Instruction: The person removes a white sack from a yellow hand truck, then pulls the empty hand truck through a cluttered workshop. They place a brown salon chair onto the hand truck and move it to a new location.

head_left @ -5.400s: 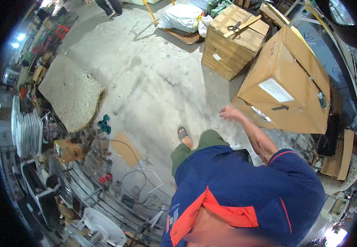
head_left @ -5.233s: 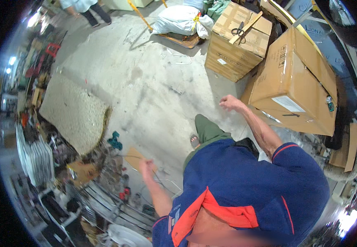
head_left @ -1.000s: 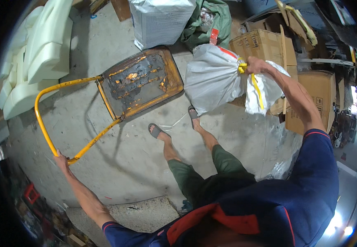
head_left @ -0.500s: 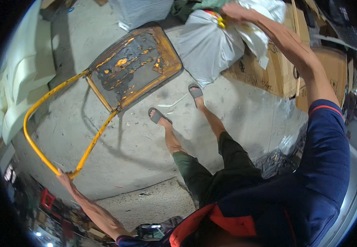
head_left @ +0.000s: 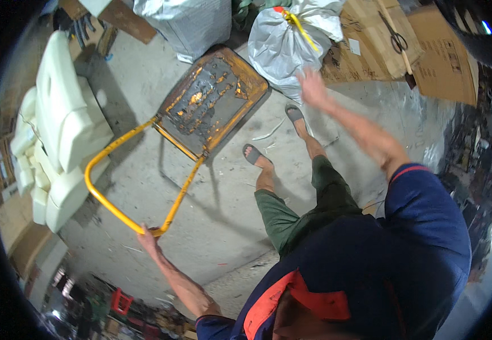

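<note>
Gripping the yellow handle (head_left: 122,212) of my rusty old platform cart (head_left: 215,99) with my left hand (head_left: 147,238), lower left of centre in the head view. My fingers are curled round the bottom bend of the tube, right where the loop turns. The cart's flat deck sits up in the upper middle of the frame, orange paint flaking off all over, and the handle loop swings down and left from it across the concrete floor (head_left: 144,73).

My right hand (head_left: 313,88) is up in the air at the upper right of centre, bit blurry, fingers spread and holding nothing. It's just below the tied white plastic bag (head_left: 283,42) with the yellow strap (head_left: 298,24), near it but apart from it. That bag leans by the cardboard boxes (head_left: 427,51) along the top right, scissors (head_left: 396,38) lying on one of them.

Over on the left edge there's a pile of white foam blocks (head_left: 59,130). My sandalled feet (head_left: 254,154) stand between the cart deck and the bag.
</note>
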Tool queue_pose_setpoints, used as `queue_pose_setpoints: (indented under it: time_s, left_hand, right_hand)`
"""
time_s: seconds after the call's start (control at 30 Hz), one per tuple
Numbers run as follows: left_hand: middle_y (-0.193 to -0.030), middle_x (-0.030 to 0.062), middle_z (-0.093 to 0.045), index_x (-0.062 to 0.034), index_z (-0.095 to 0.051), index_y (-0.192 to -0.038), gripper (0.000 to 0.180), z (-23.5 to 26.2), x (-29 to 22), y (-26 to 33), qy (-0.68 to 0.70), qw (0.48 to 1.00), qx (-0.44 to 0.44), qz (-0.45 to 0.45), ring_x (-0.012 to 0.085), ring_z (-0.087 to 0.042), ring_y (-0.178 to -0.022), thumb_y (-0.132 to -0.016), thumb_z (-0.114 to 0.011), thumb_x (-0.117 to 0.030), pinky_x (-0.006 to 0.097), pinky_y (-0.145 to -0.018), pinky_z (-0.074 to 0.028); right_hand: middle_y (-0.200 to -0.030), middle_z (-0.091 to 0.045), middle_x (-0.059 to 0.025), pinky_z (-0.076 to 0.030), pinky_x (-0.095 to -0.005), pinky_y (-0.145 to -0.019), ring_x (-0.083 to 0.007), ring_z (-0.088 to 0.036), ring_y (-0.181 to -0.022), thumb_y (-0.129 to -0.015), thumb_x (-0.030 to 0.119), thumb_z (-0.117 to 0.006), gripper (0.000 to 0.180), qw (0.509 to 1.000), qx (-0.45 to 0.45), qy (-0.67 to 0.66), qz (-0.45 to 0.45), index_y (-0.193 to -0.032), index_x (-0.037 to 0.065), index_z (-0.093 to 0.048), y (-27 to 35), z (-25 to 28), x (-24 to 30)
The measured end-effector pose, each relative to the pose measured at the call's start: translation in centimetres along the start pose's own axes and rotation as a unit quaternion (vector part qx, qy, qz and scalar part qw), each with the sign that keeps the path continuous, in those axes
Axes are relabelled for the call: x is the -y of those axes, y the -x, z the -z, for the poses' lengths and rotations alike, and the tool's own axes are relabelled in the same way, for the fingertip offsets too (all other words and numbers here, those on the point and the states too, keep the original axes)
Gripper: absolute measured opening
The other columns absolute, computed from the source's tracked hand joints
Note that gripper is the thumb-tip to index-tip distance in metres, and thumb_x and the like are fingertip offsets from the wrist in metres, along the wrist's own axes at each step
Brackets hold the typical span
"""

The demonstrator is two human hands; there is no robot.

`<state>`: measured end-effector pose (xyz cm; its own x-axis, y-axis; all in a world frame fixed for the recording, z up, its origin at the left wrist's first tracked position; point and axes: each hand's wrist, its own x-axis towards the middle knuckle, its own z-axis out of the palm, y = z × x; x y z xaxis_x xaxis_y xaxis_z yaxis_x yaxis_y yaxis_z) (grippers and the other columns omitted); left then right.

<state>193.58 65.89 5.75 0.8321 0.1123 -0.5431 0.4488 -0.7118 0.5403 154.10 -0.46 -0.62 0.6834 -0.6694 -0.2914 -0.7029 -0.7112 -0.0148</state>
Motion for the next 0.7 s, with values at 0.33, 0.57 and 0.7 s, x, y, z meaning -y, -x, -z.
queue_pose_setpoints:
  time_s: [0.33,0.57,0.7]
  left_hand:
    - [-0.080,0.0215,-0.068,0.0057,-0.049,-0.106,0.032,0.0,-1.3,2.5,0.043,0.992,0.120,0.010,0.0330,-0.071,-0.068,-0.094,-0.059,-0.022,0.048,-0.057,-0.062]
    - [-0.092,0.0238,-0.068,0.0088,-0.051,-0.105,0.036,-1.3,6.5,9.5,0.121,0.966,0.228,0.024,0.0350,-0.072,-0.073,-0.093,-0.061,-0.024,0.049,-0.063,-0.063]
    - [-0.093,0.0197,-0.069,0.0025,-0.055,-0.105,0.045,0.5,10.5,13.1,0.135,0.909,0.383,0.094,0.0325,-0.070,-0.077,-0.093,-0.065,-0.040,0.044,-0.065,-0.061]
  right_hand:
    - [-0.115,-0.065,-0.0219,-0.050,-0.0445,-0.096,-0.0366,-0.060,-0.113,-0.079,0.018,-0.070,0.069,0.889,0.287,-0.353,-0.064,-0.142,0.005,-0.044,30.9,2.2,16.1]
    - [-0.121,-0.063,-0.0256,-0.050,-0.0421,-0.096,-0.0380,-0.062,-0.112,-0.069,0.034,-0.080,0.081,0.871,0.076,-0.476,-0.092,-0.136,-0.001,-0.051,34.8,3.3,25.5]
    - [-0.121,-0.064,-0.0238,-0.051,-0.0411,-0.095,-0.0360,-0.063,-0.111,-0.064,0.042,-0.084,0.090,0.864,0.004,-0.491,0.109,-0.136,0.000,-0.051,35.4,2.1,42.2]
